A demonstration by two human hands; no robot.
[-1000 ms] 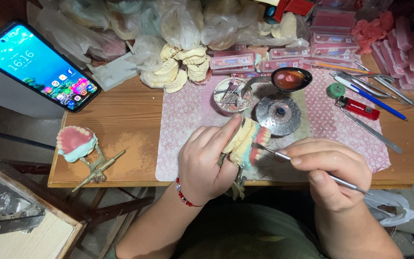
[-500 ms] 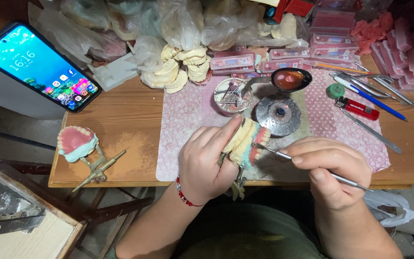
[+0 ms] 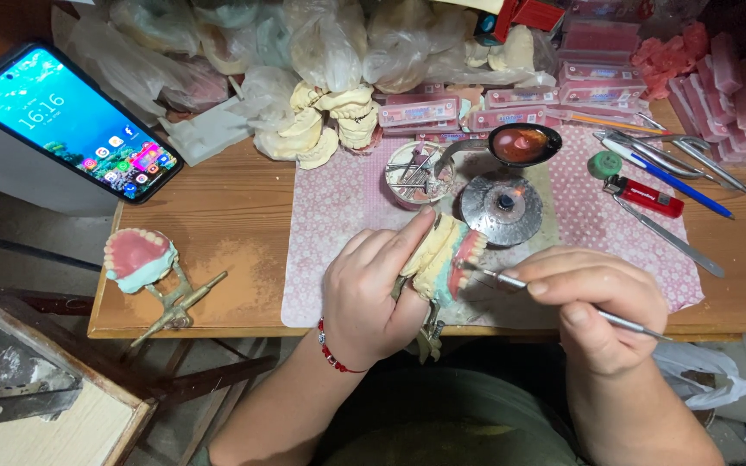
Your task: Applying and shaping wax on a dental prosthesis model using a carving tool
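The lower part of the denture model (image 3: 442, 259) is hidden behind the left hand (image 3: 373, 298), and only a bit of its metal frame shows under the palm, so how the frame is built is hard to tell. The left fingers (image 3: 403, 246) are closed around the model from its left side, with the fingertips on the pale plaster top. The right hand (image 3: 593, 306) pinches a thin metal tool (image 3: 554, 298) between thumb and first fingers; the far end of the tool comes out behind the knuckles, and its tip touches the pink gum and white teeth on the right side of the model. Just beyond the fingertips stands a round metal burner (image 3: 502, 207) with a dark centre, and left of it a small tin (image 3: 416, 173) full of thin metal pieces that are too small to make out. A black spoon (image 3: 524, 142) holding red wax lies behind the burner. All these rest on a pink patterned mat (image 3: 338, 216) over a wooden table (image 3: 209, 224). Far to the left of the left fingers another denture (image 3: 135, 259) sits on a brass-like frame at the table edge, and a phone (image 3: 71, 121) with a lit screen leans beyond it. To the right of the right fingers lie a red lighter (image 3: 645, 197), a blue pen (image 3: 675, 177) and steel tools. At the back, plaster casts (image 3: 330, 121) and crumpled plastic bags are piled, partly cut off by the upper edge.
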